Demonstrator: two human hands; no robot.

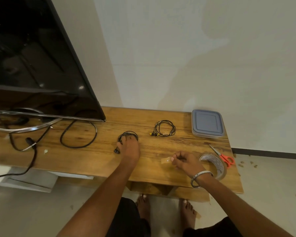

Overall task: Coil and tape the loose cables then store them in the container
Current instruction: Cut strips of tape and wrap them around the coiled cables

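L hand (129, 147) pins the black cable coil (128, 135) on the wooden table (99, 156), fingers look curled over it, hard to tell. R hand (184, 162) pinches a cut tape strip (166, 160). Yellow-plug coil (164, 128) prob taped already. Container (207, 123) lidded, nothing stored yet; TV-side cable (79, 134) loose.

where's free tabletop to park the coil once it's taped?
Bare wood lies between the left hand on the black coil and the right hand pinching the tape piece. Another patch sits behind the taped coil, left of the container. Crowded: right end with tape roll and scissors; left under the TV.
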